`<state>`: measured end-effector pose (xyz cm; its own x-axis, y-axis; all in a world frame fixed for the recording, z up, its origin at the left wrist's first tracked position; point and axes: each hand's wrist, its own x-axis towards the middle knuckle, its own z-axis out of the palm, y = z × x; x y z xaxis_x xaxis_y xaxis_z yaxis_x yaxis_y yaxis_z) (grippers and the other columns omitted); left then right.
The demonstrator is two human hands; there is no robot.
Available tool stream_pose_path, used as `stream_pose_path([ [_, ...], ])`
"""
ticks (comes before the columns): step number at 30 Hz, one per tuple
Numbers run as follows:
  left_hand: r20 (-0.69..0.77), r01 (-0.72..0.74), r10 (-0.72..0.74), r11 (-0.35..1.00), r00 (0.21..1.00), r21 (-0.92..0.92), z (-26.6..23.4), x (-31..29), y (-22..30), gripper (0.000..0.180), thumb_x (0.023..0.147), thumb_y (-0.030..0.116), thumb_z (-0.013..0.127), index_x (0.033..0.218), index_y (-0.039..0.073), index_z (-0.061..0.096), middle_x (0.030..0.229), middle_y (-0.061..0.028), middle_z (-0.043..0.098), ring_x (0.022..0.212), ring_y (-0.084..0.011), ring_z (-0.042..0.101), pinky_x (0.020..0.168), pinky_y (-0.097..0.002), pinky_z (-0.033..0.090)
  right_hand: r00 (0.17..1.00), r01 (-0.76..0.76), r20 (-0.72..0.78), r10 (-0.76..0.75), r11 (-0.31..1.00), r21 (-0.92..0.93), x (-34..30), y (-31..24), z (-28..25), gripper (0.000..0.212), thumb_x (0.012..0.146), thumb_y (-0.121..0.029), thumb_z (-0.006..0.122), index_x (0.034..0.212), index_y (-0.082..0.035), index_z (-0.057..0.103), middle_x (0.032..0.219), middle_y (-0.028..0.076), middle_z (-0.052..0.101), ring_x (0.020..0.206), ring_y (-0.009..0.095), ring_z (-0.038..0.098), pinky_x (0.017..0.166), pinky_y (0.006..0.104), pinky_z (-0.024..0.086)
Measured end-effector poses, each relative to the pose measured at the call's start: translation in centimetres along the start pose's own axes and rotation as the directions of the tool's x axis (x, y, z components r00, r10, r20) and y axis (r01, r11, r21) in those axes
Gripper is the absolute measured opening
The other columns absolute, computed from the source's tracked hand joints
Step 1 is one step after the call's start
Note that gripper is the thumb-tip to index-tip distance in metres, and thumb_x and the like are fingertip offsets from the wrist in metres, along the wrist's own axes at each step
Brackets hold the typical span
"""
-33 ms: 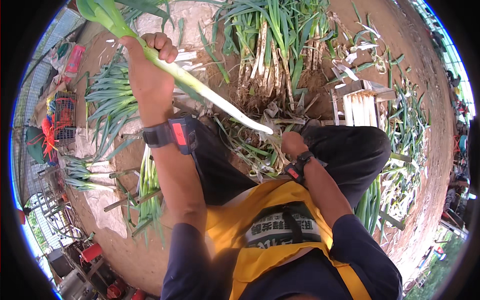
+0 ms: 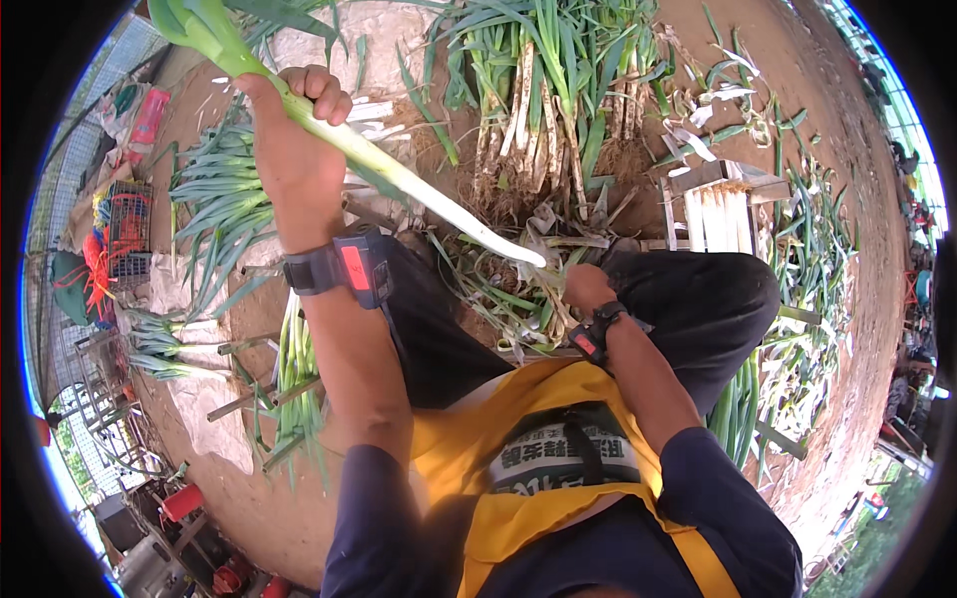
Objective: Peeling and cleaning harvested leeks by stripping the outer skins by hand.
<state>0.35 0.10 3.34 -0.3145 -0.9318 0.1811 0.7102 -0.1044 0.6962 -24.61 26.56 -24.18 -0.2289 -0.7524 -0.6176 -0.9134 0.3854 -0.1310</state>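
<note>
My left hand is raised and shut around the stalk of a long leek, green top up at the left, white end pointing down toward the right. My right hand sits low by my lap, fingers closed near the leek's white tip among loose peelings; what it grips is hidden. Both wrists wear dark bands. A yellow apron covers my chest.
A pile of unpeeled leeks with roots lies ahead on the dirt. Cleaned white stalks rest in a wooden rack to the right. Green leaves are heaped left, beside a wire basket. Trimmings litter the right side.
</note>
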Motion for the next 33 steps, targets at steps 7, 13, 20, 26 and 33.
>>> stream_pose_path([
  [7,-0.002,-0.049,0.049,0.998,0.999,-0.032,-0.8,0.1,0.6,0.05,0.097,0.052,0.05,0.085,0.005,0.04,0.081,-0.004,0.034,0.071,-0.0162,0.033,0.066,-0.0304,0.032,0.922,-0.27,0.284,0.263,0.963,-0.013,-0.2,2.3,1.6,0.036,0.071,-0.015,0.066,0.104,-0.003,0.072,0.106,0.023,0.069,0.102,0.04,0.066,0.087,0.0449,0.053],
  [13,-0.12,-0.083,0.1,0.987,0.988,0.135,0.7,-0.5,-0.2,0.049,0.1,0.051,0.045,0.088,0.004,0.041,0.082,-0.0052,0.037,0.071,-0.0159,0.035,0.066,-0.0301,0.033,0.838,0.423,-0.543,0.044,0.574,0.701,-0.5,-1.7,-8.2,0.026,0.082,-0.012,0.071,0.105,-0.004,0.065,0.077,0.008,0.065,0.069,0.012,0.059,0.066,0.029,0.049],
  [20,-0.13,-0.031,0.052,0.987,0.99,0.156,1.2,-0.6,-0.7,0.048,0.101,0.051,0.044,0.086,0.006,0.04,0.082,-0.005,0.037,0.071,-0.0153,0.035,0.066,-0.0297,0.033,0.738,0.624,-0.622,-0.263,0.616,0.481,-5.5,-9.5,-11.8,0.027,0.079,-0.009,0.072,0.103,0.0,0.065,0.082,0.015,0.067,0.069,0.025,0.065,0.066,0.0356,0.051],
  [26,-0.154,-0.05,0.089,0.969,0.984,0.24,1.3,-0.2,-1.3,0.056,0.103,0.055,0.035,0.084,0.003,0.043,0.079,-0.008,0.046,0.066,-0.0153,0.041,0.062,-0.0286,0.038,0.583,0.738,-0.723,-0.372,0.614,0.28,-6.5,-10.1,-12.2,0.025,0.075,-0.006,0.067,0.099,0.003,0.066,0.086,0.022,0.065,0.078,0.04,0.064,0.071,0.0434,0.052],
  [33,-0.237,0.054,-0.012,0.983,0.972,0.174,1.5,-0.9,-2.5,0.047,0.103,0.049,0.042,0.082,0.007,0.041,0.077,-0.0049,0.044,0.064,-0.0135,0.04,0.06,-0.0278,0.036,0.62,0.676,-0.642,-0.451,0.723,0.145,-7.1,-10.6,-10.9,0.026,0.068,-0.008,0.06,0.091,0.003,0.064,0.082,0.021,0.065,0.076,0.038,0.064,0.07,0.0432,0.053],
])
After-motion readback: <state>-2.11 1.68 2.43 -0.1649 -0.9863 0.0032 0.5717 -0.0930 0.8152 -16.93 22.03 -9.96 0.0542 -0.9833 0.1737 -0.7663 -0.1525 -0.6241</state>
